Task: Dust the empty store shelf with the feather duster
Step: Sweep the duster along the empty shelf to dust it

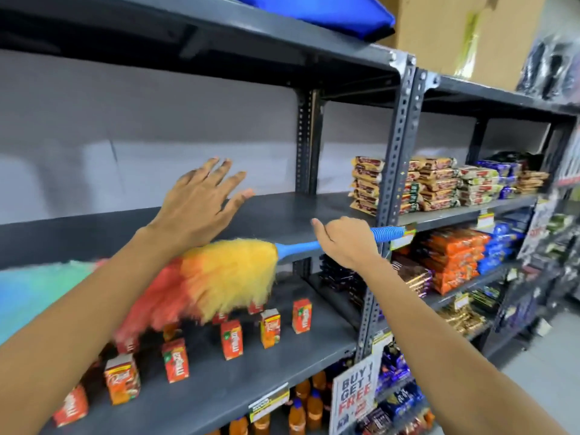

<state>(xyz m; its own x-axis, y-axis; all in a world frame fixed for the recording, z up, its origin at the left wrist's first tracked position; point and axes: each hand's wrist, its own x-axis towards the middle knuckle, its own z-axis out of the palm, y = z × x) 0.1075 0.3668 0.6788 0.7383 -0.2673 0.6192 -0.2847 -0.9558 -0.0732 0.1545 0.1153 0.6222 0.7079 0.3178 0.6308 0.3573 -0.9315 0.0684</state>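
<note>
The empty dark grey shelf (282, 215) runs across the middle of the view. My right hand (343, 241) grips the blue handle of the feather duster (226, 271) at the shelf's front edge. Its fluffy head goes from yellow through red to green and blue, is blurred, and points left, hanging just below and in front of the shelf edge. My left hand (201, 202) hovers flat over the empty shelf with fingers spread, holding nothing. My left forearm crosses in front of the duster's red part.
Small orange juice cartons (232, 339) stand on the shelf below. Stacked snack packets (439, 186) fill the neighbouring rack on the right, past a perforated steel upright (395, 171). A "BUY 1 GET 1 FREE" sign (354, 400) hangs lower down. A cardboard box (464, 29) sits on top.
</note>
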